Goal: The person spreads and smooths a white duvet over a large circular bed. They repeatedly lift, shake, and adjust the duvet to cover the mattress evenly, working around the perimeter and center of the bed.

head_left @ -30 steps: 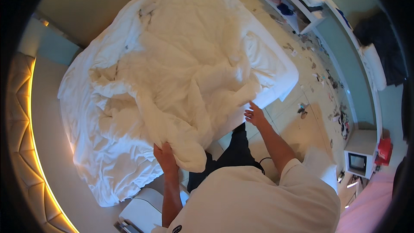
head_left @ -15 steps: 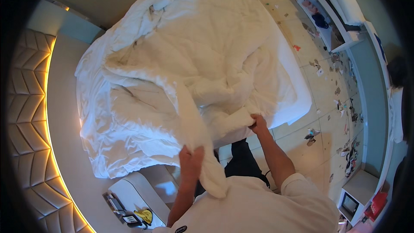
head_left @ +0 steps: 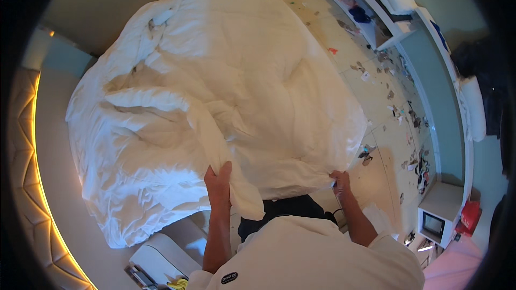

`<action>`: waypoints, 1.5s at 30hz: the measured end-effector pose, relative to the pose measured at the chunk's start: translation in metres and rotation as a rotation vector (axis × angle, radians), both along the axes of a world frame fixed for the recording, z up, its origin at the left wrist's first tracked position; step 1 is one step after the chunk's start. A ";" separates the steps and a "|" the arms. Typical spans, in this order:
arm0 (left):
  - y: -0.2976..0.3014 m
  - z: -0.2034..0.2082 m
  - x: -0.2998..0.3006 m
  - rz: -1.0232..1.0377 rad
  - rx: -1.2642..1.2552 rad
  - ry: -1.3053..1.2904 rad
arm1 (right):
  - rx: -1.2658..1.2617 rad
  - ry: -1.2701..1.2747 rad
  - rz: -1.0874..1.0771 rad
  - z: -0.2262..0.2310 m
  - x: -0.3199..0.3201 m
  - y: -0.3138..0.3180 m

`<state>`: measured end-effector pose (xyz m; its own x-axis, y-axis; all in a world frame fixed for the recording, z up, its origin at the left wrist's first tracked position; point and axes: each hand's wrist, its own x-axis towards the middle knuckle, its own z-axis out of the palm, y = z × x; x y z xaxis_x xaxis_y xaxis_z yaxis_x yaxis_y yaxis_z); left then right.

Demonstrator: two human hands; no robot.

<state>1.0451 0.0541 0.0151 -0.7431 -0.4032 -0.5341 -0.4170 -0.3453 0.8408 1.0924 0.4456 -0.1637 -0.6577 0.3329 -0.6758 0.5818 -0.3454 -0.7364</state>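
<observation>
A large white duvet (head_left: pixel 258 75) covers the bed, spread fairly flat on the right and bunched into folds on the left. A thick folded strip of it runs diagonally down to my body. My left hand (head_left: pixel 219 182) grips that strip near the bed's near edge, thumb and fingers closed on the cloth. Farther right, my right hand (head_left: pixel 340 180) pinches the duvet's near right corner and holds the edge stretched out. Wrinkled white cloth (head_left: pixel 113 220) hangs over the bed's near left side; whether it is duvet or sheet I cannot tell.
A white bedside unit (head_left: pixel 164 255) stands at the lower left, beside a padded headboard (head_left: pixel 27 172) edged with light. Scraps of litter (head_left: pixel 367 153) lie over the tiled floor (head_left: pixel 376 123) on the right. Beyond are a low shelf (head_left: pixel 371 13) with a pillow and a small safe (head_left: pixel 433 224).
My right hand has moved right, drawing the duvet's corner outward over the bed's near right side. The near right part now lies flatter. My left hand keeps its hold; the view has shifted.
</observation>
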 end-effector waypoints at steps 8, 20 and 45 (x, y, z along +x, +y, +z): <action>0.011 0.026 -0.011 -0.059 -0.033 0.058 | -0.051 0.024 0.042 -0.098 0.009 0.038; 0.041 0.041 0.030 0.260 -0.247 0.169 | -0.630 -0.315 -0.225 -0.050 -0.120 0.044; 0.297 -0.036 -0.043 -0.214 0.108 -0.033 | -0.190 0.032 0.239 -0.038 -0.109 0.153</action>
<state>1.0026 0.3508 -0.0210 -0.7869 -0.1778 -0.5910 -0.5167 -0.3338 0.7884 0.9832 0.5987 -0.2019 -0.7243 0.0359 -0.6886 0.6406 -0.3344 -0.6912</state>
